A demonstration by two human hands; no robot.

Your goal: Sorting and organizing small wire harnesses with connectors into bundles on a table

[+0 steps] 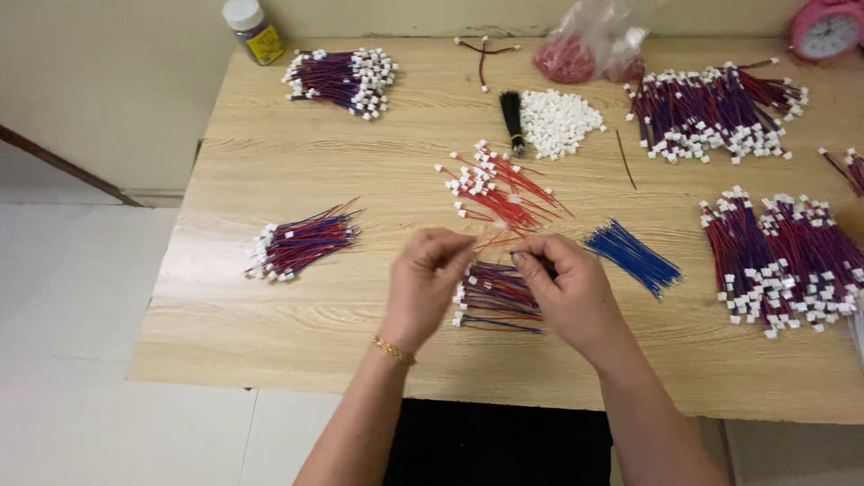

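Over a wooden desk, the left hand and right hand each pinch shut on thin red wire ends, above a red-and-blue wire bundle. Likely mid-assembly; next calls for careful alignment with a connector.

Pink clock back-right corner, lidded jar back-left, plastic bag w/ red bits, white connector pile mid-desk.
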